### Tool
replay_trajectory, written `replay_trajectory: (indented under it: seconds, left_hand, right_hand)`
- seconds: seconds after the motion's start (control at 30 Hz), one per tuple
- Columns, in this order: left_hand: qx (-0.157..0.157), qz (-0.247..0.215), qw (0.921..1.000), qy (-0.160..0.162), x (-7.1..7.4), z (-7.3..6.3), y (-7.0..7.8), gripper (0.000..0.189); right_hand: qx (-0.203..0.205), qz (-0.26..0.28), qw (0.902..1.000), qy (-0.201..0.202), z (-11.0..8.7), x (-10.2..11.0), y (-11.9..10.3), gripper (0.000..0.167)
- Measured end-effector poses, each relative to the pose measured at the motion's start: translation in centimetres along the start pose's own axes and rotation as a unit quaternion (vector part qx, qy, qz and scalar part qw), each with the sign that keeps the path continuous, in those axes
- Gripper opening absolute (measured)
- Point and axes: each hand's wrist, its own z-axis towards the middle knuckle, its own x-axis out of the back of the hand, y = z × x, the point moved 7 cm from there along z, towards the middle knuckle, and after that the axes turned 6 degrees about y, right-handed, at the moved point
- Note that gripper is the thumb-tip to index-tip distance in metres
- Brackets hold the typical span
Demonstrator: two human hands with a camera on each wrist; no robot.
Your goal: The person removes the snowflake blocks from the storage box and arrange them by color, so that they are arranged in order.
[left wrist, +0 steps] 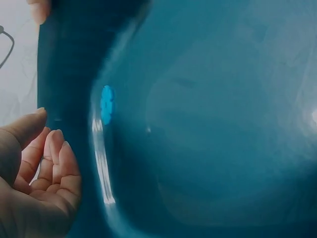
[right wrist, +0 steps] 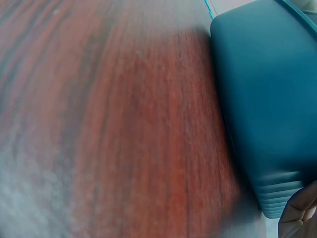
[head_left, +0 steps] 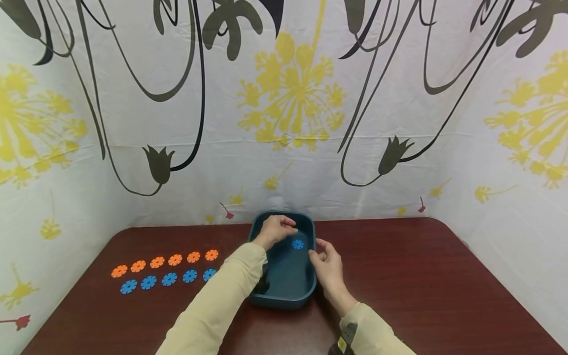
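A dark teal plastic bin stands on the table, with a blue notched disc inside it. The disc lies near the bin's side wall in the left wrist view. My left hand hovers over the far part of the bin, its fingers loosely bent. Nothing shows between the thumb and fingertips of the left hand. At the bin's right rim, my right hand holds the edge with thumb and fingers. Only part of the right hand appears beside the bin's outer wall in the right wrist view.
On the dark red wooden table, left of the bin, lies a row of several orange notched discs. Nearer is a row of several blue discs, its right end by the left sleeve. A patterned cloth hangs behind.
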Motion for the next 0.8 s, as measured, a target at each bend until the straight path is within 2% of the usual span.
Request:
replay_trajectory:
  seconds: [0.37, 0.8]
  left_hand:
    - [0.014, 0.015, 0.9998, -0.002, -0.7, -0.4, -1.3, 0.025]
    - [-0.017, 0.053, 0.9983, -0.015, -1.6, -0.2, -1.6, 0.029]
  right_hand:
    - [-0.003, -0.001, 1.0000, -0.007, -0.1, -0.1, 0.1, 0.040]
    - [0.004, 0.001, 1.0000, -0.002, 0.0, 0.0, 0.1, 0.040]
